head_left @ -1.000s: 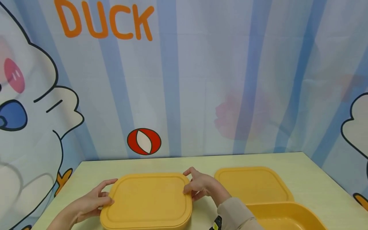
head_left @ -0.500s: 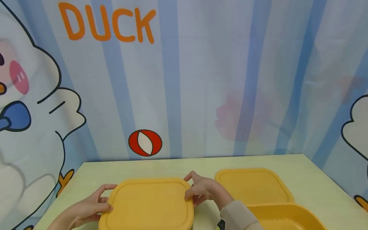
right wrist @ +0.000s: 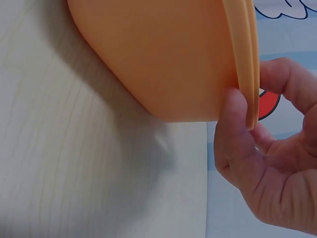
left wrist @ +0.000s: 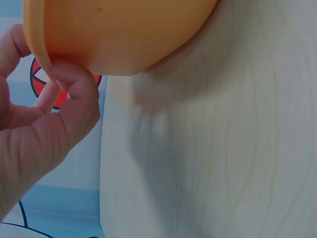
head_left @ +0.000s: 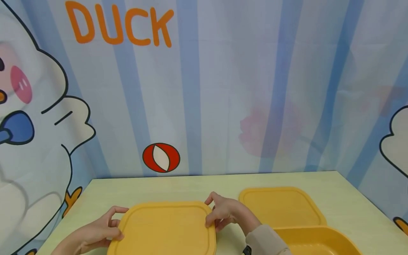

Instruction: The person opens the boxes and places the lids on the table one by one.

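A yellow rectangular plastic box (left wrist: pixel 119 37) with rounded corners stands in front of me, its matching yellow lid (head_left: pixel 164 228) lying over the top. My left hand (head_left: pixel 97 230) pinches the lidded edge at the left far corner. Opposite it, my right hand (head_left: pixel 227 212) grips the right far corner, with digits above and below the rim. In the right wrist view, the lid's edge and the box's rim (right wrist: pixel 237 54) run close together between the fingertips. The near end of the box falls outside the head view.
To the right, a second yellow lid (head_left: pixel 282 207) lies flat on the pale wooden table (head_left: pixel 178 187). An uncovered yellow box (head_left: pixel 318 242) sits in front of that lid, close to my right sleeve (head_left: pixel 267 241). A striped cloth backdrop (head_left: pixel 216 106) with cartoon prints rises behind the table.
The lidded box has come a little nearer to me, with both hands staying at its corners. The second lid and the uncovered box have stayed put.
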`<move>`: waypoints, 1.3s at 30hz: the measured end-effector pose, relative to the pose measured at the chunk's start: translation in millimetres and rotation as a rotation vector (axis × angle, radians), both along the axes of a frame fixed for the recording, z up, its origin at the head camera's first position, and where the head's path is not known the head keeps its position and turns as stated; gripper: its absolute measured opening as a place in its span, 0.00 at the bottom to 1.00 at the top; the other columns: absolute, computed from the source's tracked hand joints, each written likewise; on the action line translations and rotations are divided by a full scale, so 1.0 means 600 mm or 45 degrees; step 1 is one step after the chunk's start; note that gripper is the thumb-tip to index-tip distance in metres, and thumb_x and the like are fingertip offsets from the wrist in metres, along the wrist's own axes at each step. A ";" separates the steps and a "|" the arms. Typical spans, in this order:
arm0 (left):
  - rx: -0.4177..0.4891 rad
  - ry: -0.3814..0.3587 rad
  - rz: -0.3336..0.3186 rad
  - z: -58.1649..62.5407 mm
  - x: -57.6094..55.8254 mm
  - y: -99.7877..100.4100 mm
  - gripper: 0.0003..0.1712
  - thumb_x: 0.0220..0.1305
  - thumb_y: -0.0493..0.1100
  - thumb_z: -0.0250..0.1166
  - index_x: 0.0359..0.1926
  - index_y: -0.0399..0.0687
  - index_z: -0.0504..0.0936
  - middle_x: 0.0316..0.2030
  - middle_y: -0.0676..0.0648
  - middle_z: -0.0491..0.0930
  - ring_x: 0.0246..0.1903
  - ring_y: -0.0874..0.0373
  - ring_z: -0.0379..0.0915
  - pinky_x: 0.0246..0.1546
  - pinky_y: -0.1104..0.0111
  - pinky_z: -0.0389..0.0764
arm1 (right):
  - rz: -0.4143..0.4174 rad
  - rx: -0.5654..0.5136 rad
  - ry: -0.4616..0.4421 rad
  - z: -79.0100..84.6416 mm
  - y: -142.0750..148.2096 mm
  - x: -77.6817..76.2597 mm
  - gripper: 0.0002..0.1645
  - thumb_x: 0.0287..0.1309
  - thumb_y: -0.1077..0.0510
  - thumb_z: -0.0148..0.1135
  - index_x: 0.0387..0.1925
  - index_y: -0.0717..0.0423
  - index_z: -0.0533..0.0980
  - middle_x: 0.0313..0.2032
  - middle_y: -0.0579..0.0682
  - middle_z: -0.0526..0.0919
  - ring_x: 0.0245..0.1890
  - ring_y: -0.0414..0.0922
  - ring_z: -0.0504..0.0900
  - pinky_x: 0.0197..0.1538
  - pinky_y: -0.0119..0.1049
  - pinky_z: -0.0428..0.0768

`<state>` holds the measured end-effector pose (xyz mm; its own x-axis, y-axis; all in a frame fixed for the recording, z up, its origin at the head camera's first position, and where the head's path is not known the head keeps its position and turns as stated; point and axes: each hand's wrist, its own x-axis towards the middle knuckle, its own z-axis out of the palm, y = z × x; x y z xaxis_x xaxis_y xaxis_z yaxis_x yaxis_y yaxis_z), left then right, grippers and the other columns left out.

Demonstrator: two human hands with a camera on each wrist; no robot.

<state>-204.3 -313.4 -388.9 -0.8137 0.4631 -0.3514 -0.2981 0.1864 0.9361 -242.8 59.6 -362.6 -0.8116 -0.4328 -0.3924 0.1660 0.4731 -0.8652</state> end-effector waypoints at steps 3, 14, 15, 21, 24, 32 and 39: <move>-0.005 0.002 -0.009 0.000 0.002 -0.001 0.43 0.55 0.31 0.56 0.62 0.37 0.35 0.38 0.43 0.72 0.37 0.52 0.74 0.43 0.56 0.79 | 0.010 0.008 -0.001 0.001 0.000 0.001 0.32 0.37 0.70 0.66 0.44 0.56 0.60 0.25 0.57 0.74 0.17 0.45 0.72 0.20 0.31 0.77; -0.121 0.013 0.060 0.001 0.007 0.003 0.33 0.55 0.33 0.56 0.55 0.37 0.45 0.36 0.43 0.70 0.36 0.52 0.73 0.42 0.59 0.80 | 0.054 0.043 -0.003 0.005 0.001 0.004 0.27 0.40 0.70 0.66 0.41 0.56 0.62 0.23 0.54 0.74 0.15 0.43 0.71 0.18 0.31 0.76; -0.130 0.018 0.069 0.001 0.007 0.004 0.31 0.55 0.33 0.56 0.54 0.37 0.47 0.36 0.43 0.70 0.35 0.52 0.73 0.41 0.60 0.80 | 0.059 0.046 -0.003 0.005 0.001 0.005 0.27 0.40 0.70 0.66 0.41 0.56 0.62 0.23 0.54 0.74 0.15 0.43 0.71 0.18 0.30 0.76; -0.120 0.052 0.077 0.000 0.008 0.004 0.20 0.57 0.35 0.56 0.48 0.40 0.57 0.33 0.45 0.71 0.34 0.54 0.73 0.39 0.63 0.80 | 0.081 0.059 -0.018 0.007 0.001 0.008 0.27 0.40 0.71 0.66 0.40 0.57 0.62 0.23 0.54 0.73 0.14 0.43 0.71 0.18 0.30 0.76; -0.117 0.056 0.074 -0.001 0.009 0.005 0.19 0.57 0.34 0.55 0.46 0.40 0.58 0.33 0.45 0.71 0.34 0.54 0.73 0.39 0.63 0.80 | 0.081 0.054 -0.018 0.007 0.002 0.010 0.25 0.40 0.71 0.66 0.39 0.58 0.63 0.21 0.54 0.73 0.14 0.43 0.71 0.17 0.29 0.75; -0.147 0.050 0.084 0.000 0.013 0.009 0.18 0.55 0.34 0.55 0.45 0.39 0.59 0.34 0.44 0.72 0.34 0.53 0.73 0.39 0.62 0.80 | 0.096 0.046 -0.027 0.006 0.007 0.015 0.23 0.40 0.72 0.66 0.36 0.59 0.64 0.21 0.53 0.72 0.14 0.43 0.71 0.17 0.30 0.75; -0.121 0.035 0.059 0.001 0.020 0.007 0.18 0.55 0.34 0.56 0.45 0.39 0.60 0.31 0.44 0.69 0.34 0.53 0.73 0.39 0.64 0.80 | 0.129 0.032 -0.050 0.011 0.009 0.018 0.22 0.42 0.72 0.66 0.37 0.59 0.65 0.23 0.54 0.71 0.15 0.44 0.72 0.18 0.30 0.76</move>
<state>-192.5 -309.2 -388.6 -0.8435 0.3902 -0.3691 -0.2828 0.2615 0.9228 -232.1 65.2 -355.9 -0.7477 -0.5017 -0.4350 0.1498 0.5108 -0.8465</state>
